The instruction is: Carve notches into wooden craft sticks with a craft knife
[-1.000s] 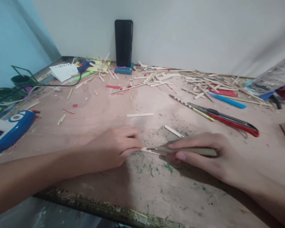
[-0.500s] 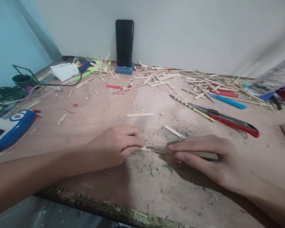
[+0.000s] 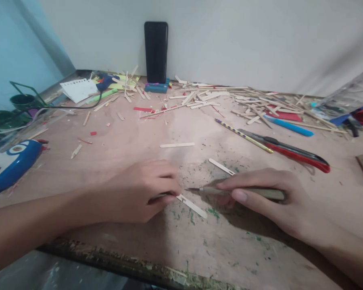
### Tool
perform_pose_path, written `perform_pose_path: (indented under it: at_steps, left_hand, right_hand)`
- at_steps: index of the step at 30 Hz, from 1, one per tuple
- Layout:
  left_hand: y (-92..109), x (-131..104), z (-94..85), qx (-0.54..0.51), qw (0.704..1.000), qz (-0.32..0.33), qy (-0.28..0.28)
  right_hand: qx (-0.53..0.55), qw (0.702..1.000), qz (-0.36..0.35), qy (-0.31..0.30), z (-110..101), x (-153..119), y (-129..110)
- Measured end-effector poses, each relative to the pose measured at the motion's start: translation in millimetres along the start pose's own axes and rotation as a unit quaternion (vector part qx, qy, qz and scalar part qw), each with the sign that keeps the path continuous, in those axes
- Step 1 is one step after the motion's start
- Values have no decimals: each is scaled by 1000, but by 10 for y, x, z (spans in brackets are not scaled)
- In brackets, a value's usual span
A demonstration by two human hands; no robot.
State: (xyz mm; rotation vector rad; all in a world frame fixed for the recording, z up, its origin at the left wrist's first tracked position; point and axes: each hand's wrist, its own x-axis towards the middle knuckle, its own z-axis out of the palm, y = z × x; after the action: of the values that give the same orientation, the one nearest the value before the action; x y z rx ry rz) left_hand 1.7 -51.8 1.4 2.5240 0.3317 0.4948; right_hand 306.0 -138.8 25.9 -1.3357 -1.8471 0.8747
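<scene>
My left hand (image 3: 157, 187) pinches one end of a flat wooden craft stick (image 3: 194, 208), which slants down to the right over the tabletop. A small notch shows in the stick close to my fingertips. In my right hand (image 3: 266, 201), closed around its wooden handle, is a craft knife (image 3: 210, 191) with its thin pointed blade aimed left. The blade tip is just above the held stick, apart from it. Another craft stick (image 3: 220, 166), with a slot near its lower end, lies partly behind my right fingers. A third craft stick (image 3: 177, 145) lies flat beyond my left hand.
A red and black box cutter (image 3: 296, 152) and a patterned pencil (image 3: 245, 136) lie on the right. Piled sticks (image 3: 211, 96) line the wall. A black phone (image 3: 156, 52) stands upright at the back. A blue and white device (image 3: 13, 165) sits at left.
The held stick has swung so its free end now points down to the right, with more of it exposed. The knife has moved slightly right, and its blade has come away from the stick.
</scene>
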Motion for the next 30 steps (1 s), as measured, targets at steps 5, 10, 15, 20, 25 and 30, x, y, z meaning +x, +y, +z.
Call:
perform_pose_path:
  at_steps: [5, 10, 15, 20, 25, 30]
  left_hand:
    - [-58, 17, -20, 17, 1000, 17, 4]
    - [-62, 32, -5, 12, 1000, 21, 5]
    - [-55, 26, -4, 9, 1000, 24, 4]
    - [-66, 30, 4, 8, 1000, 24, 4]
    - [-61, 24, 1, 5, 1000, 20, 6]
    - [-56, 19, 0, 1, 1000, 17, 3]
  right_hand:
    - [-13, 999, -7, -42, -14, 0, -26]
    - [-29, 997, -54, -39, 8, -41, 0]
    - [-49, 995, -71, -49, 29, -26, -69]
    - [-56, 993, -89, -47, 40, -31, -76]
    - [-45, 994, -94, -35, 55, -92, 8]
    - [-90, 988, -126, -2, 72, -127, -29]
